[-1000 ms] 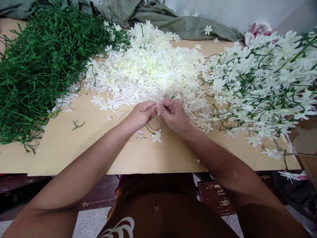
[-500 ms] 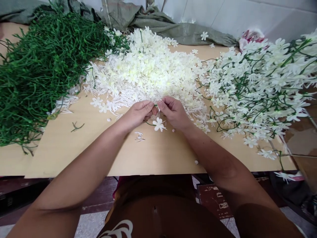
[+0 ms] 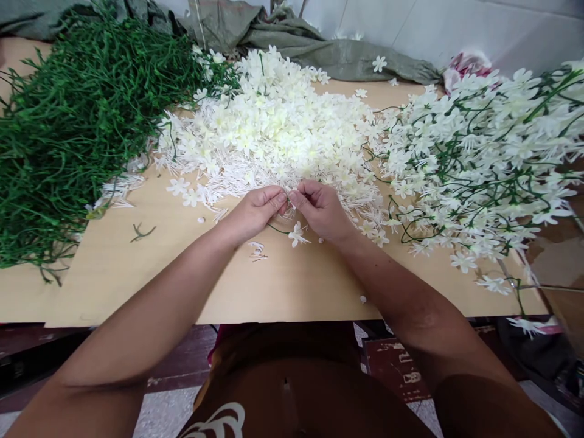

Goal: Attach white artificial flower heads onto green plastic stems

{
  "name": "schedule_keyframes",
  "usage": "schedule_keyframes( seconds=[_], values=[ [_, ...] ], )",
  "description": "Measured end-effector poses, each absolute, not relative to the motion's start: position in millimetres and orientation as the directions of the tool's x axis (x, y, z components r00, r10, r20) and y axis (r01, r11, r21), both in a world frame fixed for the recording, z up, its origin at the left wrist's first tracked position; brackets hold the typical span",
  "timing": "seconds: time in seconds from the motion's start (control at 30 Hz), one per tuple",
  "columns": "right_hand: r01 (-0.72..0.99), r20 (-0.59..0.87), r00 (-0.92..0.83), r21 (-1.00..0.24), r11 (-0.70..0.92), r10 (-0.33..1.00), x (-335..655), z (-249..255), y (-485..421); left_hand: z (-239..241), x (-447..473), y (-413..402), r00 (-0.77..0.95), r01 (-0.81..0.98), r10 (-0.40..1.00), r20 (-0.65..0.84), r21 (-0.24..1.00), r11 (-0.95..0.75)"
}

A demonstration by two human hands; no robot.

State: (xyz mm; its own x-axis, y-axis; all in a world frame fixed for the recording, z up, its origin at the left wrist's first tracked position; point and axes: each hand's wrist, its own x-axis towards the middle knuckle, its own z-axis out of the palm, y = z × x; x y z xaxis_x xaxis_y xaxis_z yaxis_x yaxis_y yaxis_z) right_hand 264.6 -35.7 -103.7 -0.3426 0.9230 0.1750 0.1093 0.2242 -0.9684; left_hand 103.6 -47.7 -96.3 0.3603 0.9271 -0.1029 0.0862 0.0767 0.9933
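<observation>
My left hand (image 3: 265,205) is closed on a green plastic flower stem (image 3: 277,229), whose one branch comes out below the fingers. A white artificial flower (image 3: 298,234) sits on the end of that branch, just above the board. Right beside it, my right hand (image 3: 316,204) is pinched at the same spot, thumb and fingertips almost touching the left ones. Thin white strands show between the fingertips, but what the right fingers grip is mostly hidden. Behind both hands spreads a heap of loose white flower heads (image 3: 283,121) with thin white stamen stalks.
On the left lies a big pile of green stems (image 3: 91,121). Stems bearing white flowers (image 3: 469,164) are heaped at the right, some over the table edge. A loose stem piece (image 3: 143,232) and small white scraps (image 3: 258,250) lie on the board (image 3: 150,274). Grey-green cloth (image 3: 356,58) runs along the wall.
The hanging flower has shifted slightly down and right and turned more sideways. My fingertips have drawn closer together, and the green bit between them is less visible.
</observation>
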Motion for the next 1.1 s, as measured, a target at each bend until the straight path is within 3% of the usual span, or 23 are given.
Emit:
schedule_keyframes(
  seconds=[0.17, 0.37, 0.47, 0.67, 0.87, 1.1],
  values=[
    [0.012, 0.138, -0.306, -0.989, 0.149, 0.942, 259.3, -104.3, -38.3, -94.7, 106.9, -50.0, 0.329, -0.018, 0.935, -0.136, 0.989, 0.15],
    [-0.147, -0.072, -0.466, -0.977, -0.157, 0.882, 262.3, -104.7, -37.2, -96.0, 108.6, -50.9, 0.347, -0.105, 0.927, -0.142, 0.976, 0.189],
    [-0.188, -0.083, -0.51, -0.96, -0.205, 0.856, 263.5, -104.9, -36.4, -97.5, 109.7, -50.5, 0.353, -0.115, 0.925, -0.144, 0.974, 0.196],
    [-0.134, -0.061, -0.494, -0.98, -0.145, 0.867, 262.1, -107.7, -36.4, -97.1, 114.3, -53.1, 0.335, -0.1, 0.94, -0.059, 0.99, 0.098],
    [-0.049, -0.064, -0.478, -0.994, -0.099, 0.876, 261.1, -105.2, -33.9, -98.1, 113.0, -51.9, 0.324, -0.05, 0.943, -0.069, 0.995, 0.09],
    [0.153, 0.199, -0.327, -0.953, 0.26, 0.924, 272.9, -78.5, -24.7, -96.7, 110.4, -42.0, 0.267, -0.191, 0.961, -0.075, 0.973, 0.129]
  ],
)
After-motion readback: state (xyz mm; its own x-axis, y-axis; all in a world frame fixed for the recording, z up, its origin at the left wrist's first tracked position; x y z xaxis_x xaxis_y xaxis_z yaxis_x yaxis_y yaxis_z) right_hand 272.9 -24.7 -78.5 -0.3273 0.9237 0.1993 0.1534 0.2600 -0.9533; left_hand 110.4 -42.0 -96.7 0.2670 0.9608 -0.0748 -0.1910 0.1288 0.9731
